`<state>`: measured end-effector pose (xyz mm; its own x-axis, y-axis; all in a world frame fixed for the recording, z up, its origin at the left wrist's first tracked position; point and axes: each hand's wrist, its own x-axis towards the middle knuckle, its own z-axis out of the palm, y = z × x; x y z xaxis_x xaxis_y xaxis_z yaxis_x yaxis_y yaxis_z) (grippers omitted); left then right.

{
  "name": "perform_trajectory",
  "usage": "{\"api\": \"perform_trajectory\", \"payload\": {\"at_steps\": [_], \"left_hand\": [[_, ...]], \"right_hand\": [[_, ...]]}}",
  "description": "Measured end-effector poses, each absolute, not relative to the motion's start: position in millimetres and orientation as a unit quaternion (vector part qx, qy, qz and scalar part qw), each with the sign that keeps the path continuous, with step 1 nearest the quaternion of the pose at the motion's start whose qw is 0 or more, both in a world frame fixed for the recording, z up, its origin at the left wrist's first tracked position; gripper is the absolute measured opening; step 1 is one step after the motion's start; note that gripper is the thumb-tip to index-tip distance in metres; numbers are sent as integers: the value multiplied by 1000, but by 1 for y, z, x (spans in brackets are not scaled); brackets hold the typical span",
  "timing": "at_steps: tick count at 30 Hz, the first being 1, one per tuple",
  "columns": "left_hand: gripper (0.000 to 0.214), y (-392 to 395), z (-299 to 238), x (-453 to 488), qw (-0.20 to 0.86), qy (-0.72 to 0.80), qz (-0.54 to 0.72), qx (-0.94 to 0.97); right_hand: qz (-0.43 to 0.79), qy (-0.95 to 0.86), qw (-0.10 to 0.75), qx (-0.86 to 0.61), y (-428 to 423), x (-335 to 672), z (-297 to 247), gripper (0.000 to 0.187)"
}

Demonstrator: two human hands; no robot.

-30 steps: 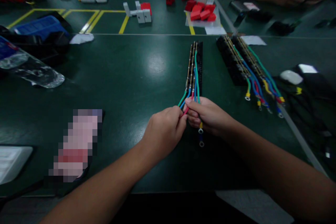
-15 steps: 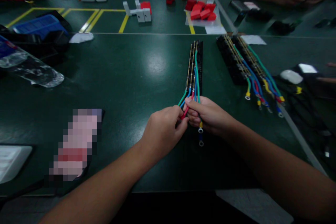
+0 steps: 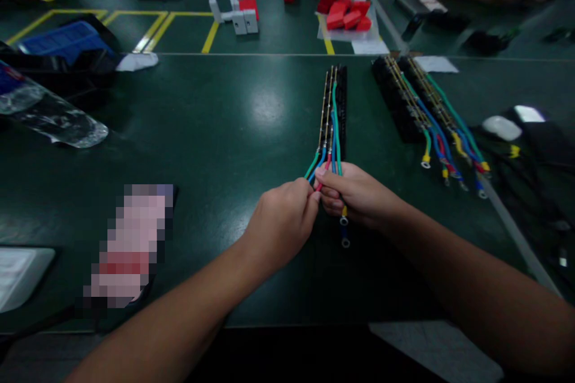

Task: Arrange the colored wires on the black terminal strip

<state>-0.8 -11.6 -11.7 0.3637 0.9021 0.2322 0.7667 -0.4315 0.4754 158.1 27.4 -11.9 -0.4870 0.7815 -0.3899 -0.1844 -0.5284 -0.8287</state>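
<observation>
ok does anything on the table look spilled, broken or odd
Nothing looks spilled or plainly broken. The two black strips at right lie slanted, their wires splayed unevenly, unlike the straighter middle strip; untidy perhaps, not clearly wrong. Fine damage would be too small to tell.

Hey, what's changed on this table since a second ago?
Someone's blurred hand, at the right edge half a second ago, is gone. Nothing was visibly taken up or let go: the left grip and right grip stay on the coloured wires, beside the black strip.
</observation>
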Motion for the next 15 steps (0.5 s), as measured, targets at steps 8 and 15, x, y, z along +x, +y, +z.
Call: {"api": "perform_trajectory", "payload": {"at_steps": [8,15], "left_hand": [[15,-13,-8,-1,219,515,322,764],[27,-14,-3,0,250,529,299,754]], "right_hand": [[777,-384,295,-402,27,158,-11,35],[758,-408,288,-420,28,159,-12,33]]}}
